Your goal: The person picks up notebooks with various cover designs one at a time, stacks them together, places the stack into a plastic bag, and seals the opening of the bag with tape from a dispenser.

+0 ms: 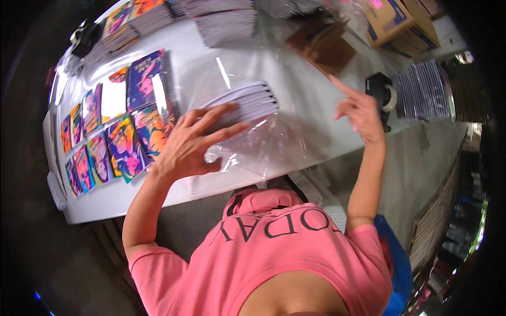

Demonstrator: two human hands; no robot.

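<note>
A white counter (105, 206) is noted beneath the work. Clear plastic (266, 141) is spread loosely around a stack of books (252, 103), which is located inward of the counter's near edge, about midway along it. The plastic is judged light, thin and slippery; the stack is judged fairly heavy and firm, though its layers may slide apart. It would best be gripped at two opposite sides, with the layers kept square. The left hand (192, 136) is laid palm down at the stack's left part, fingers spread wide, nothing seen clasped. The right hand (363, 111) is raised near a black tape dispenser (376, 90), forefinger extended, other fingers loosely bent, apparently empty; whether the brown cardboard (322, 50) is touched cannot be told.
</note>
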